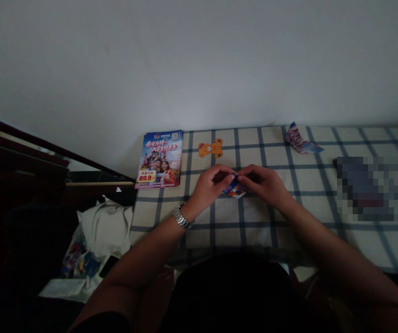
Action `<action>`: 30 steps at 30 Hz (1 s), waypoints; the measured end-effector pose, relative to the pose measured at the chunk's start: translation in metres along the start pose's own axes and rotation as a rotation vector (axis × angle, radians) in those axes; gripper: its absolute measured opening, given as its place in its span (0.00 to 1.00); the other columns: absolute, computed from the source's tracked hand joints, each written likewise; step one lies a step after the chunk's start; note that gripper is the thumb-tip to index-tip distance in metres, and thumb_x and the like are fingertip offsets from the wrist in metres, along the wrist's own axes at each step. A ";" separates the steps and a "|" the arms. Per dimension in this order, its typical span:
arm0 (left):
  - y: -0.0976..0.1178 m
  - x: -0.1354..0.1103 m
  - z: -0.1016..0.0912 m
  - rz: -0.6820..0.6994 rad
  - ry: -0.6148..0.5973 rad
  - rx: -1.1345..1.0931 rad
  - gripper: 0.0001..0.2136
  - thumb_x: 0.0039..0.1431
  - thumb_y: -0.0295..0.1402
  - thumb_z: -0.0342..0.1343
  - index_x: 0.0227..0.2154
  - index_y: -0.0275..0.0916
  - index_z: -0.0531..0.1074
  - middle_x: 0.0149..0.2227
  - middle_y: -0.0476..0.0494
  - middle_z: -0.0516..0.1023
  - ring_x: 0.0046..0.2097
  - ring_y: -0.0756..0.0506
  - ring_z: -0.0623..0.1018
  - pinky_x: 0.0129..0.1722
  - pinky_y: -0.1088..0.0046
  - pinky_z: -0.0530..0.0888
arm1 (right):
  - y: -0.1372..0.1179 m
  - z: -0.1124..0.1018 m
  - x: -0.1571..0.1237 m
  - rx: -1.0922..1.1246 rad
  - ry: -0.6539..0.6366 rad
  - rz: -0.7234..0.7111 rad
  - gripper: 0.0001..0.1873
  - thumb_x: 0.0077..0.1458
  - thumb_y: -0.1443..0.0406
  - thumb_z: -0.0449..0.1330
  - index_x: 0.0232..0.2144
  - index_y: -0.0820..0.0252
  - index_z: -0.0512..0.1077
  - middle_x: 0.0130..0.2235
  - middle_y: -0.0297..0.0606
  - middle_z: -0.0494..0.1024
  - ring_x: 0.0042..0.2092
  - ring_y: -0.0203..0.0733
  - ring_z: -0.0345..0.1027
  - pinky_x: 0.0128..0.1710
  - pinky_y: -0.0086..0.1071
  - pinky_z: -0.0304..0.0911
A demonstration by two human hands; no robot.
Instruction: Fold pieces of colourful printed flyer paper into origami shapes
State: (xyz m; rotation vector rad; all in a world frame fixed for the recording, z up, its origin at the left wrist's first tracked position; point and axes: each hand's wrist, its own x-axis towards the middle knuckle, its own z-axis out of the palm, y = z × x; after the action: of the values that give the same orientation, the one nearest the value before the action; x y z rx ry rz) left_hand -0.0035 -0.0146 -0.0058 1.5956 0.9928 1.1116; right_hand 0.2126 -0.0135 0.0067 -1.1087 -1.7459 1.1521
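Observation:
Between both hands is a small folded paper (234, 189), blue with orange and white patches, just above the checked tablecloth. My left hand (213, 181), with a metal-banded watch (182, 216) on its wrist, pinches the paper's top edge between thumb and fingers. From the other side my right hand (261, 183) pinches the same edge, the two thumbs nearly touching. My fingers cover the upper part of the paper. Behind the left hand a flat orange bear-shaped cutout or print (211, 148) lies on the cloth.
A stack of printed flyers (160, 159) lies at the table's left end. Toward the back right stands a folded printed paper (302, 141). A dark blurred-out object (365, 187) rests at the right on the checked tablecloth (320, 194). Bags (107, 226) sit low on the left.

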 end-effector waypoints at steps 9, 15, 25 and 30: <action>0.005 -0.002 0.000 0.030 0.036 0.015 0.10 0.67 0.43 0.64 0.41 0.41 0.78 0.40 0.45 0.82 0.41 0.47 0.81 0.44 0.68 0.79 | -0.001 0.002 0.002 0.173 0.037 0.064 0.13 0.61 0.53 0.69 0.41 0.54 0.80 0.39 0.37 0.84 0.39 0.43 0.79 0.41 0.36 0.76; 0.005 -0.002 -0.001 0.037 0.013 0.002 0.10 0.66 0.42 0.66 0.40 0.41 0.79 0.38 0.45 0.82 0.38 0.48 0.81 0.40 0.71 0.79 | -0.003 -0.002 0.003 0.287 -0.040 0.146 0.11 0.60 0.55 0.70 0.37 0.56 0.80 0.37 0.34 0.83 0.38 0.39 0.75 0.41 0.32 0.71; 0.003 -0.003 0.000 0.164 0.037 0.032 0.06 0.64 0.38 0.68 0.40 0.43 0.83 0.38 0.46 0.82 0.38 0.49 0.80 0.36 0.75 0.76 | -0.002 -0.001 0.003 0.406 -0.082 0.257 0.13 0.58 0.54 0.71 0.35 0.58 0.78 0.35 0.33 0.81 0.37 0.38 0.72 0.40 0.31 0.68; 0.000 -0.003 0.002 0.078 0.013 0.004 0.08 0.65 0.38 0.67 0.39 0.40 0.79 0.38 0.46 0.82 0.38 0.50 0.81 0.38 0.74 0.78 | -0.003 0.000 0.003 0.335 -0.071 0.207 0.14 0.59 0.53 0.70 0.36 0.57 0.79 0.36 0.35 0.82 0.37 0.40 0.75 0.41 0.33 0.70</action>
State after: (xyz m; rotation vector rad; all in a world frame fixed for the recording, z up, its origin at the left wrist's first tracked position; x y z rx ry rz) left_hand -0.0022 -0.0180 -0.0073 1.6440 0.9482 1.1754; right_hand 0.2111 -0.0111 0.0101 -1.0675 -1.4437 1.5623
